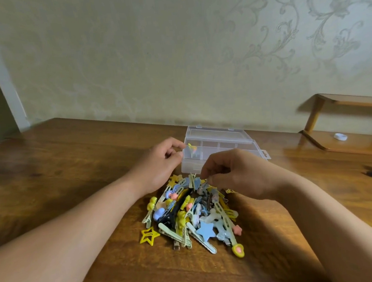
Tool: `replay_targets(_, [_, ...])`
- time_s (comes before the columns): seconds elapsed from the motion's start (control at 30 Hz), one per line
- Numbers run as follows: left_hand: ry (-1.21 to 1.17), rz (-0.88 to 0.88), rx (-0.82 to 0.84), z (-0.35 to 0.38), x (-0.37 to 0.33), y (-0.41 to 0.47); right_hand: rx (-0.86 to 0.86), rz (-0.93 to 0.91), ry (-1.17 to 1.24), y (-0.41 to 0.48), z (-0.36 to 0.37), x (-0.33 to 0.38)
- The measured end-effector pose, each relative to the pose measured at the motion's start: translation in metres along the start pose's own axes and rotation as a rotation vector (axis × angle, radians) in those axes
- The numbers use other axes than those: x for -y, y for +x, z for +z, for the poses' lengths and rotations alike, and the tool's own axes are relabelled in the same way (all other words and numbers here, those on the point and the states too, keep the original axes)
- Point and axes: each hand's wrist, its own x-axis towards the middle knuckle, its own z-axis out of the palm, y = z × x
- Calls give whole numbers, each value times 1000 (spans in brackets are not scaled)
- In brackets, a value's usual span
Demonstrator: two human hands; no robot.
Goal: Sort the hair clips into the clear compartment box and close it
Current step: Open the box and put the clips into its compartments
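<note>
Both forearms reach over the clip pile on the table. Just behind it stands the open box. The left hand pinches a yellow clip at its left compartment. The right hand curls into the pile's far edge; whether it grips anything cannot be told. Sorting looks barely begun: most compartments seem empty, and closing remains.
</note>
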Motion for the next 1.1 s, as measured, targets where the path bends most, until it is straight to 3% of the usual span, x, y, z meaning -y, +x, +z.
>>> replay_targets(0.3, [21,19,3,0,-2,-1,-15,-21,227,0,-3,-4])
replay_targets(0.57, [-42,36,7,1,6,5,-318,90,497,17,-26,-12])
replay_targets(0.8, [-32,43,17,3,10,6,-433,230,187,80,-35,-11])
replay_targets(1.1, [-18,34,11,3,11,9,-380,357,-9,124,-29,-14])
